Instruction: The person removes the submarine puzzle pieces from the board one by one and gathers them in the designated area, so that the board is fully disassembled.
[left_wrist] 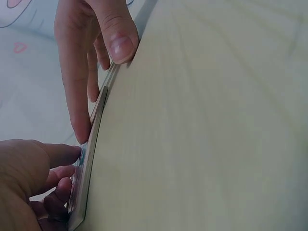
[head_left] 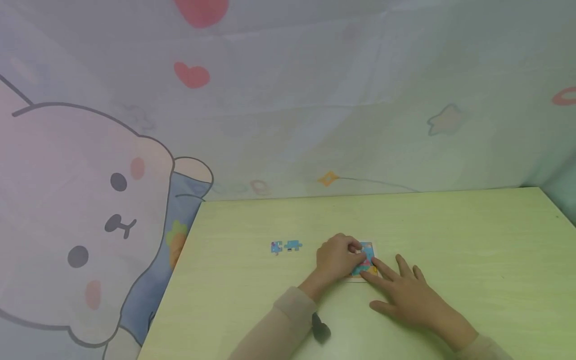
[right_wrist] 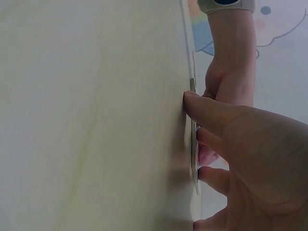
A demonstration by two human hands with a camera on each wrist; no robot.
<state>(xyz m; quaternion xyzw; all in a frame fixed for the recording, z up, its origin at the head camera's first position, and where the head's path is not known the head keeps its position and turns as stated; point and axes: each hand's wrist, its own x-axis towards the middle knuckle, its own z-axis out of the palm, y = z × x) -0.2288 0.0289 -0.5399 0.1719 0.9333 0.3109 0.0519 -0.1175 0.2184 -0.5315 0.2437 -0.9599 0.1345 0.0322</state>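
Note:
A small picture jigsaw puzzle (head_left: 368, 248) in a thin flat tray lies on the table, with blue, pink and orange parts showing. Bent over its left side, my left hand (head_left: 337, 257) has curled fingers and a thumb touching the picture; whether a piece sits between them is hidden. My right hand (head_left: 407, 295) spreads its fingers, two fingertips touching the puzzle's right and lower parts. The left wrist view shows the left thumb (left_wrist: 65, 155) against the puzzle's face close to a right fingertip. To the left lie two loose blue jigsaw pieces (head_left: 293, 245), side by side.
The light yellow-green table (head_left: 486, 240) extends around the puzzle, its back edge meeting a printed cloth (head_left: 279, 125). A large cartoon animal (head_left: 130, 225) is on the cloth at left. A dark object (head_left: 320, 330) shows beside the left sleeve (head_left: 288, 315).

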